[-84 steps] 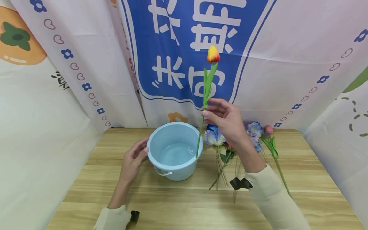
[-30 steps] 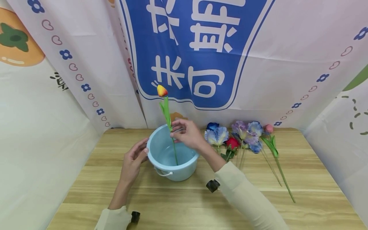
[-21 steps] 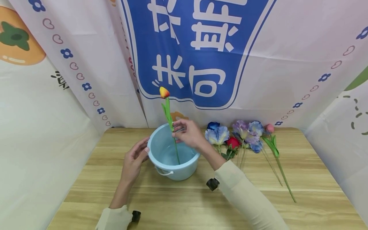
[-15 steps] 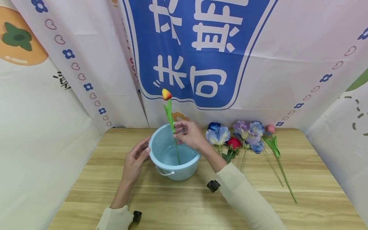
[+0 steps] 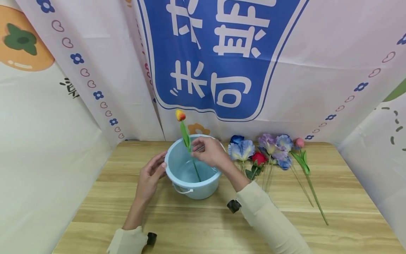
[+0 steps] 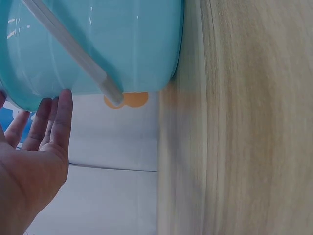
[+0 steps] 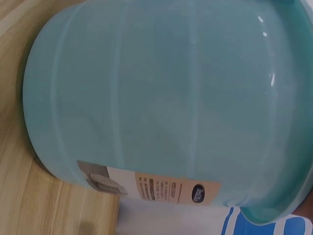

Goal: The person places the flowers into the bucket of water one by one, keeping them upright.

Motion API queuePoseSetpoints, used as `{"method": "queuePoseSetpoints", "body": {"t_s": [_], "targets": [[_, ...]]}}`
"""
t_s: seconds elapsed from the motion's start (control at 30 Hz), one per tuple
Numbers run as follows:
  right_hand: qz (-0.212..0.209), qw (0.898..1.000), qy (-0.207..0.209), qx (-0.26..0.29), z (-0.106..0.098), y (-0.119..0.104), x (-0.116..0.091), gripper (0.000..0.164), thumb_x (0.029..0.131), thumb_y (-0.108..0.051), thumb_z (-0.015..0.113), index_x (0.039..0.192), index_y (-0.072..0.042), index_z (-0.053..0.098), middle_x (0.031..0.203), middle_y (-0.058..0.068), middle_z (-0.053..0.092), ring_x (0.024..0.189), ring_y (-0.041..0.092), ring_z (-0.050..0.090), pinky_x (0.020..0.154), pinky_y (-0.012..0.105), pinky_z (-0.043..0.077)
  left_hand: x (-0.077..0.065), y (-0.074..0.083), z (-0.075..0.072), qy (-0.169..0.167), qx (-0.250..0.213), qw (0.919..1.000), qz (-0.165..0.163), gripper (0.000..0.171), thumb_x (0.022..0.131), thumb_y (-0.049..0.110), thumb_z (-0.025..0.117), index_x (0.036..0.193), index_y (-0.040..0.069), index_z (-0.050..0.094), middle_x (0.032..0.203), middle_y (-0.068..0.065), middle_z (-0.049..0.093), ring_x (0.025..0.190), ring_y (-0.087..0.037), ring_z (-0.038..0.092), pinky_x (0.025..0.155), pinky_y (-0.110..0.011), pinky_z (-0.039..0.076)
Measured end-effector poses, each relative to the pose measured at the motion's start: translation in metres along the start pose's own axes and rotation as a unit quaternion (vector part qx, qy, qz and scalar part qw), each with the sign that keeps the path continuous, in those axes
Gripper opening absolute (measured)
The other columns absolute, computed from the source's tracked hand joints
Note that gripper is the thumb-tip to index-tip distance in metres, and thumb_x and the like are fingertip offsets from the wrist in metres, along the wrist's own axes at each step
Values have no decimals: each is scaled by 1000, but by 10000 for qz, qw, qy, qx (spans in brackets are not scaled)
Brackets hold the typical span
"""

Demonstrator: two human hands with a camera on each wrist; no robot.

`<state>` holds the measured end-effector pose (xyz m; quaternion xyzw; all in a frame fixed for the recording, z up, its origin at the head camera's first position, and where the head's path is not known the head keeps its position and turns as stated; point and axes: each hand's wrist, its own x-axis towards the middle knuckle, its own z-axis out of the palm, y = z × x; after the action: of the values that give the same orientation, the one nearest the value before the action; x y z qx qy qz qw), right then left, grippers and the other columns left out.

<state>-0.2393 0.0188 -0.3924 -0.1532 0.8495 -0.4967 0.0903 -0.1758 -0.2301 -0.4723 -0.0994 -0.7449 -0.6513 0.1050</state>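
Observation:
A light blue bucket (image 5: 191, 188) stands on the wooden table. My left hand (image 5: 150, 178) holds its left side, thumb at the rim and fingers reaching round the outside; in the left wrist view the fingers (image 6: 63, 115) rest under the rim. Over the bucket's mouth, my right hand (image 5: 209, 151) pinches the stem of a yellow-red tulip (image 5: 180, 115) just below its leaf. The tulip leans left with its bloom above the far rim, and the lower stem runs down inside the bucket, its end hidden by the near wall. The bucket's outer wall fills the right wrist view.
On the right lie several artificial flowers: a red rose (image 5: 258, 158), a pale blue iris (image 5: 241, 150), a dark blue bloom (image 5: 237, 139), purple-blue irises (image 5: 280, 146) and a pink tulip (image 5: 299, 143). A printed cloth (image 5: 317, 88) hangs behind the table (image 5: 196, 225).
The right hand has brought the tulip left, from above the bucket's right rim into its mouth. Lately the bloom has sunk and leaned left while the hand stays nearly still. The left hand keeps its place.

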Motion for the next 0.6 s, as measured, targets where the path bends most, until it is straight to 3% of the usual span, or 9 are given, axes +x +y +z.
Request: {"method": "queuePoseSetpoints", "body": {"t_s": [0.13,0.33,0.6], "targets": [[-4,9995,127,-299,1,0,-1,32,97,-19,81,127,-12,74,115,2,78,110,22,76,98,39,66,0,0,0,-8,62,10000,12,43,111,12,57,153,0,54,142,-30,63,114,-4,73,93,-25,67],[-129,9988,482,20,1,-1,-3,34,97,-19,80,129,-11,73,117,5,80,110,24,76,98,39,67,-1,0,0,32,109,9999,9,43,111,12,57,153,1,55,142,-30,64,113,-3,73,92,-24,67],[-700,9928,773,592,-8,2,-10,36,99,-17,77,133,-5,71,121,10,78,113,27,75,100,39,65,0,0,0,44,81,10000,-23,43,111,12,57,153,1,54,142,-30,64,114,-5,73,93,-25,67]]}}
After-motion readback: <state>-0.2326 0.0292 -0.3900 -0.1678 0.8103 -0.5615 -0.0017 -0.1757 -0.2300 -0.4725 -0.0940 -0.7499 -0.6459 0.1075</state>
